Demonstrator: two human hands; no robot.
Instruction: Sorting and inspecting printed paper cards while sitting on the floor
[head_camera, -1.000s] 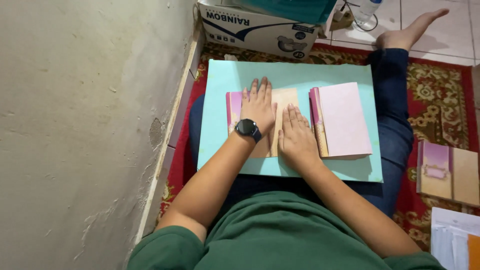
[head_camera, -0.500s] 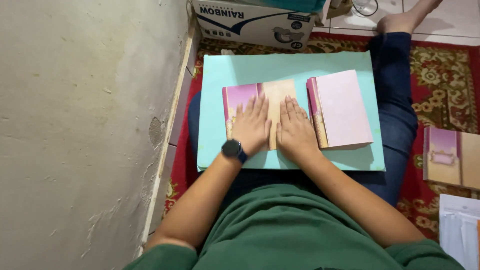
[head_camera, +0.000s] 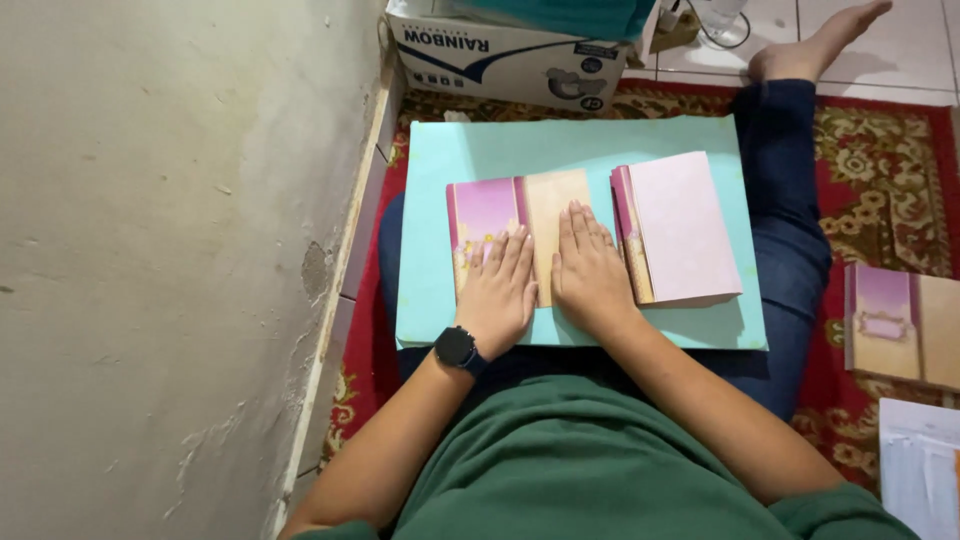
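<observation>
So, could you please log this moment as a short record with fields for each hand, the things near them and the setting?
left hand: left hand flat, palm down, on the pink and tan card
right hand: right hand flat beside it on the same card's tan half
work surface: light blue board across the lap
beside: stack of pink cards to the right on the board
wrist: black watch on the left wrist
floor: red patterned rug, cardboard box ahead

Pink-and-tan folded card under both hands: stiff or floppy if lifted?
The folded card is probably thin and light, so it may bend when lifted. Both the left hand and right hand press it flat on the turquoise board, hinting its crease may spring open.
</observation>
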